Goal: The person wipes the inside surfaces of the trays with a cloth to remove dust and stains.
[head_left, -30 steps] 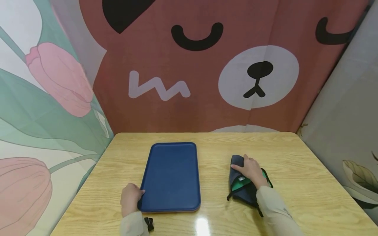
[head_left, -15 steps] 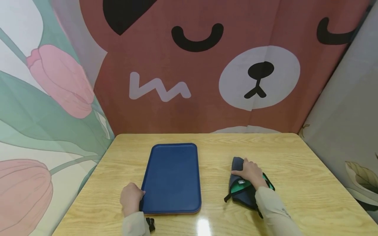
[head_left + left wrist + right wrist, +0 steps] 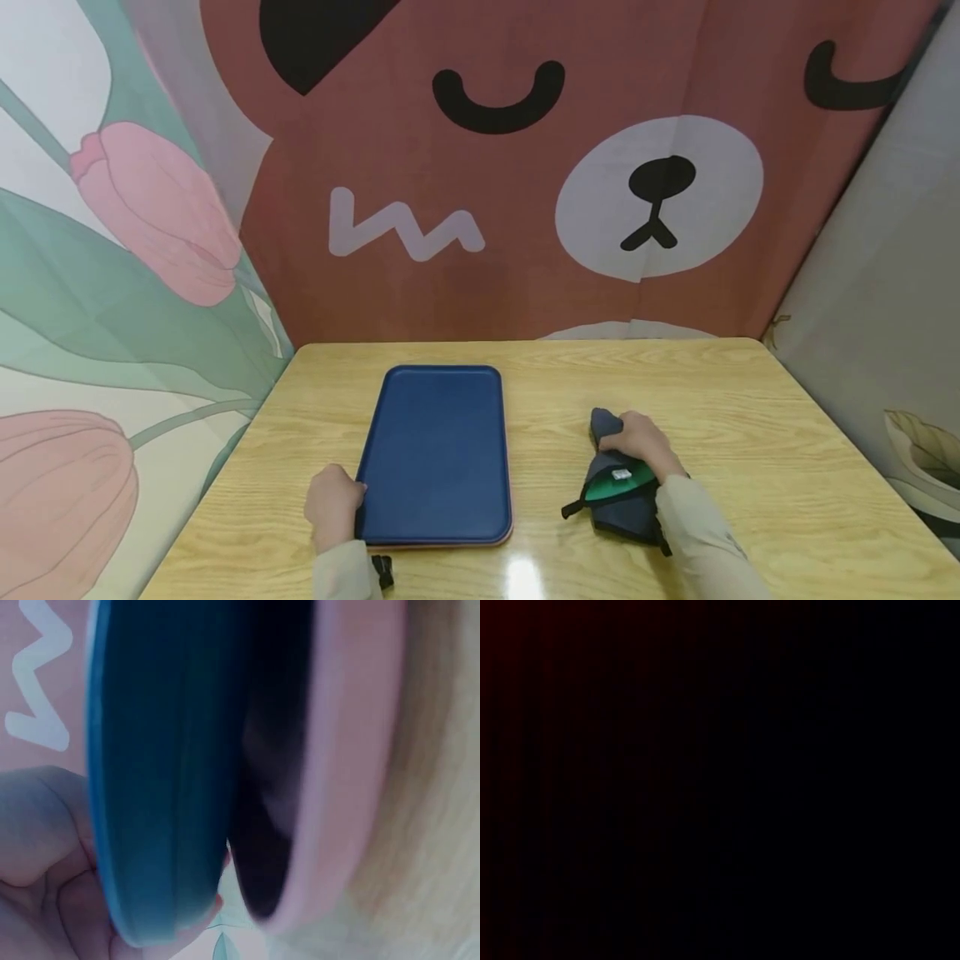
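One view, left wrist, shows blue tray (image 3: 161,772) gapped from pink tray (image 3: 356,750).

Left grip (image 3: 334,498) pinching, right grip (image 3: 642,444) curled and holding, sleeved forearms (image 3: 705,542) extended forward, well apart

Closed in by printed hangings (image 3: 517,287) around a wood-grain desk (image 3: 547,483).
Shows a reddish-brown bear face (image 3: 517,167) behind, pink tulips (image 3: 161,217) at left, muted leaves (image 3: 926,446) at right; catches white glare (image 3: 522,577) up front.
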Demonstrator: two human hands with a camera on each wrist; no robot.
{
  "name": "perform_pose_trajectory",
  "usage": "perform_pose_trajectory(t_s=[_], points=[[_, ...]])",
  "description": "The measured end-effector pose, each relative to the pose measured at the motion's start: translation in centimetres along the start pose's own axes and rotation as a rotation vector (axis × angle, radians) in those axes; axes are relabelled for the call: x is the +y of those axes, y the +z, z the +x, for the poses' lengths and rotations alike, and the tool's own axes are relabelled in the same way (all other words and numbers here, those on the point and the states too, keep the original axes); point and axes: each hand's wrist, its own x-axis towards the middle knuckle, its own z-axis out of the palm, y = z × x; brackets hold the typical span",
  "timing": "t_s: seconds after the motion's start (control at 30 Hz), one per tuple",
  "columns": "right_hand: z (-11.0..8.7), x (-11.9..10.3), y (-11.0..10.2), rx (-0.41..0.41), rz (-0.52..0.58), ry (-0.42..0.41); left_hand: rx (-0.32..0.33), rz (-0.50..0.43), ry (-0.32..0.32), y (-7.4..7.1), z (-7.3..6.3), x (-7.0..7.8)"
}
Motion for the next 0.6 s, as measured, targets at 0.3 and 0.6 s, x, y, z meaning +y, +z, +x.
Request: perform_pose_trajectory(t_s=[0.3, 0.6], points=[[-0.7, 0.7, -0.9, 0.071, 0.193, -0.02, -0.026, -0.137, 0.092, 0.2, 0.4, -1.3], [-1.5, 1.0, -1.4, 0.041, 0.233, 0.005, -0.252, -0.486, 0.075, 0.8, 1.6, -2.0]])
